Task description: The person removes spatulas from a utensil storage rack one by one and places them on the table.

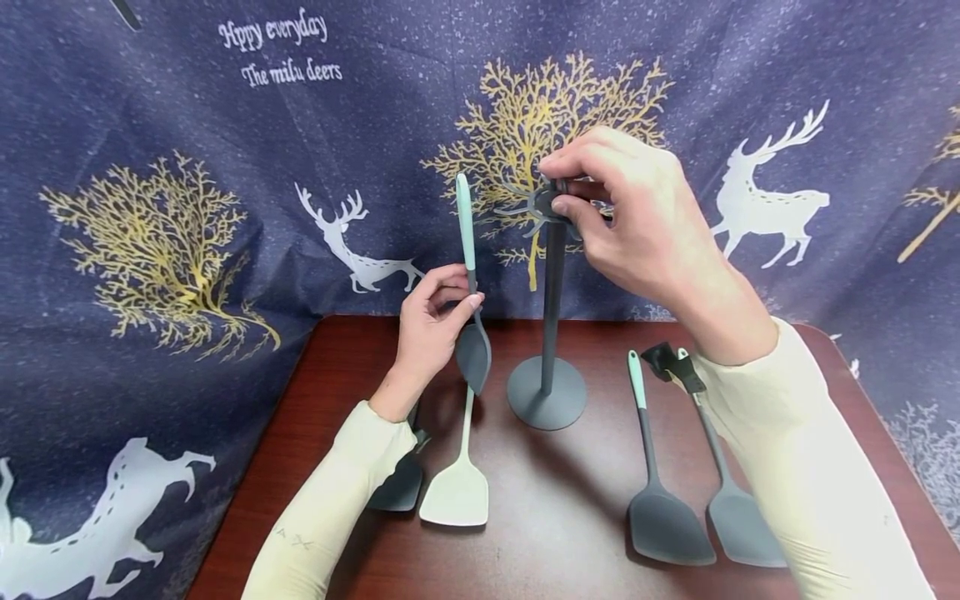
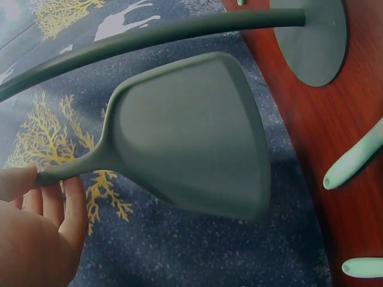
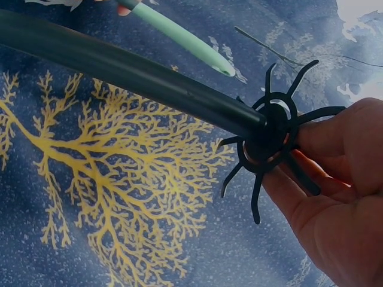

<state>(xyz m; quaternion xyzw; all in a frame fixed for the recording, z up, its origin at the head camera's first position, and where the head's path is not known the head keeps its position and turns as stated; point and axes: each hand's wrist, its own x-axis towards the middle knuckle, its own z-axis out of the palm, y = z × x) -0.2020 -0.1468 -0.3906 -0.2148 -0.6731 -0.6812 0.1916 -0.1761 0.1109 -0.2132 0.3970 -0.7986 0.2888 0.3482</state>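
Observation:
My left hand (image 1: 431, 333) pinches the neck of a spatula (image 1: 467, 221) between thumb and fingers. This spatula has a mint-green handle pointing up and a grey head hanging down; the broad, flat head (image 2: 191, 137) fills the left wrist view. Just right of it stands a dark grey utensil stand (image 1: 552, 317) on a round base. At its top, my right hand (image 1: 637, 208) pinches the hook ring, partly covering it. Curved hooks (image 3: 304, 78) spread out around the pole's end in the right wrist view. The held spatula is apart from the stand.
A pale cream spatula (image 1: 455, 492) lies on the brown table (image 1: 555, 517), left of centre. Beside it, a dark spatula (image 1: 401, 483) is partly hidden by my left sleeve. Two grey spatulas (image 1: 667, 521) lie on the right, one partly under my right sleeve. A patterned blue cloth (image 1: 375, 125) hangs behind.

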